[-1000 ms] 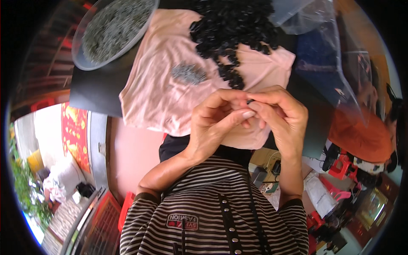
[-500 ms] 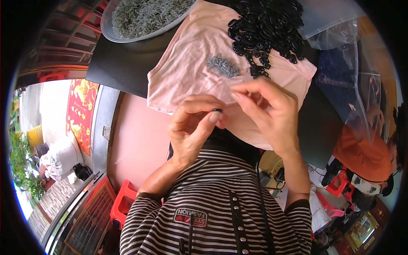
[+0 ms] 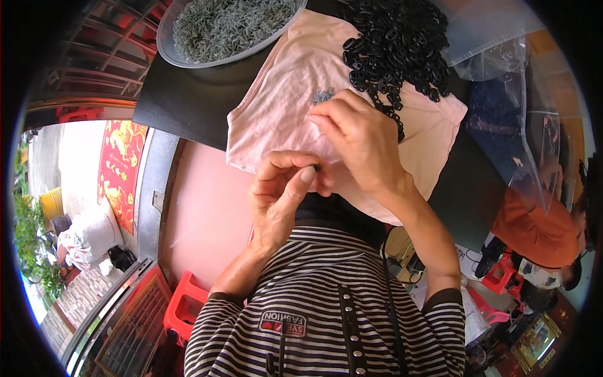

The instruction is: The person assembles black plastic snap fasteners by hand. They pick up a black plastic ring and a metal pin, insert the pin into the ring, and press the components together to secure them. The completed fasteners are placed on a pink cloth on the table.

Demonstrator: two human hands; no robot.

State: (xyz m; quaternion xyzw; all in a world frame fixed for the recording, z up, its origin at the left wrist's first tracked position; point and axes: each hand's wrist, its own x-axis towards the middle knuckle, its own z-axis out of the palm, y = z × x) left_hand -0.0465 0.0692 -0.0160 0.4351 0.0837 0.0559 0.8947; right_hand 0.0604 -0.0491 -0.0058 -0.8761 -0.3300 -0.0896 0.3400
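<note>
My left hand [image 3: 281, 191] pinches a small black plastic piece [image 3: 315, 168] between thumb and forefinger; only its end shows. Farther forward, my right hand [image 3: 361, 141] hangs over a pink cloth [image 3: 270, 116] with thumb and forefinger brought together; whatever is in the pinch is too small to make out. Just beyond those fingertips lies a little pile of thin grey metal pins or screws [image 3: 323, 95], partly covered by the hand. A large heap of black oval plastic rings [image 3: 399, 47] rests on the cloth's far side.
A clear plastic tub [image 3: 182, 61] full of similar grey pieces stands far left on the black table [image 3: 182, 103]. Clear plastic bags [image 3: 496, 60] are at the far right. Red stools [image 3: 185, 301] stand below. To the right is another person in an orange top [image 3: 534, 226].
My right hand has moved left and forward, toward the pile of grey pieces, and now hides part of it. My left hand stays nearly in place with the black piece.
</note>
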